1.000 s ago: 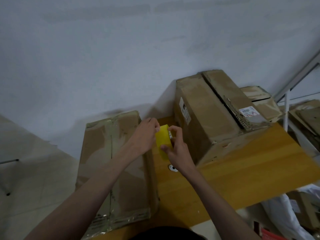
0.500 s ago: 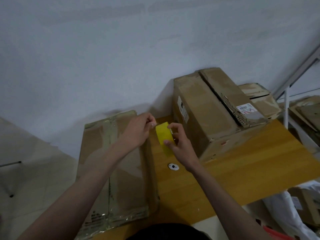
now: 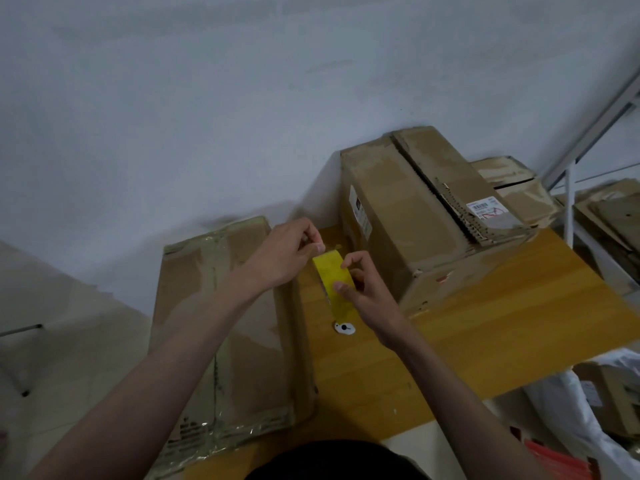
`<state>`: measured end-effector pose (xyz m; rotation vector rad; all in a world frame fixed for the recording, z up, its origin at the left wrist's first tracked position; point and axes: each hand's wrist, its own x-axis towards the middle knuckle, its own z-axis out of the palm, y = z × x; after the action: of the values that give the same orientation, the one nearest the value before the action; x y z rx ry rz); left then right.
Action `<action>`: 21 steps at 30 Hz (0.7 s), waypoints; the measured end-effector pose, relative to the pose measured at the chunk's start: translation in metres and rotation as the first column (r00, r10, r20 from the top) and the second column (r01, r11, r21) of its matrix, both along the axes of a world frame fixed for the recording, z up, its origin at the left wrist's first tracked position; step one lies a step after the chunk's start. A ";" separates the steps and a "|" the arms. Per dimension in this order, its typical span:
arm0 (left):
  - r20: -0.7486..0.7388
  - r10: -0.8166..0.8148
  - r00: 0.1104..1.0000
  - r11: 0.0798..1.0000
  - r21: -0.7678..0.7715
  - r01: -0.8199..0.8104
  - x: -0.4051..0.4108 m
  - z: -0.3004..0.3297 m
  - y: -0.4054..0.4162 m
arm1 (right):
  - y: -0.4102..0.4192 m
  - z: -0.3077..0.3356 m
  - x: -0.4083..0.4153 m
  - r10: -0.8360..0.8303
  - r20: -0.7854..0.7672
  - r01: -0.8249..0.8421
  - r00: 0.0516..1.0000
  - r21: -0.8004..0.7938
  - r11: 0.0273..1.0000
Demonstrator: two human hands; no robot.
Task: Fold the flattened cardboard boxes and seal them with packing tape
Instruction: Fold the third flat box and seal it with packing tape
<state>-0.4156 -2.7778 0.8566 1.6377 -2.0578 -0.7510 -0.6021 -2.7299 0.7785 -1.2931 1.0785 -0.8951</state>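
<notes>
Wooden table [image 3: 485, 327]: tape roll [image 3: 330, 271] between right hand [image 3: 367, 292] and left hand [image 3: 280, 258].

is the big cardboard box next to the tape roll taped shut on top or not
Not sealed. The big cardboard box stands folded up, but a dark open gap runs between its top flaps, with a torn jagged edge and no tape bridging it.

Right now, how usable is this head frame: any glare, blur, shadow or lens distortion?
Head view: dim and bluish; glare only on the film over the flattened box; the shelf post leans from wide-angle distortion; the upright box shadows the wall; the tape roll and both hands stay sharp enough.
</notes>
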 end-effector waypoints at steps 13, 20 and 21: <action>0.140 -0.074 0.987 0.946 0.324 0.024 -0.051 -0.066 0.010 | 0.043 -0.036 -0.033 -0.051 -0.171 0.054 0.984 0.011 0.998; 0.253 -0.111 0.961 0.940 0.341 0.019 -0.087 -0.101 0.028 | 0.064 -0.065 -0.062 -0.040 -0.250 0.063 0.968 0.083 0.995; 0.284 -0.128 0.950 0.943 0.331 0.028 -0.089 -0.107 0.029 | 0.067 -0.072 -0.067 -0.039 -0.265 0.067 0.963 0.098 0.993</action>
<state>-0.5050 -2.7487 0.7500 1.9618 -2.3204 -0.9600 -0.6687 -2.6633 0.7068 -1.3241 1.3559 -0.7076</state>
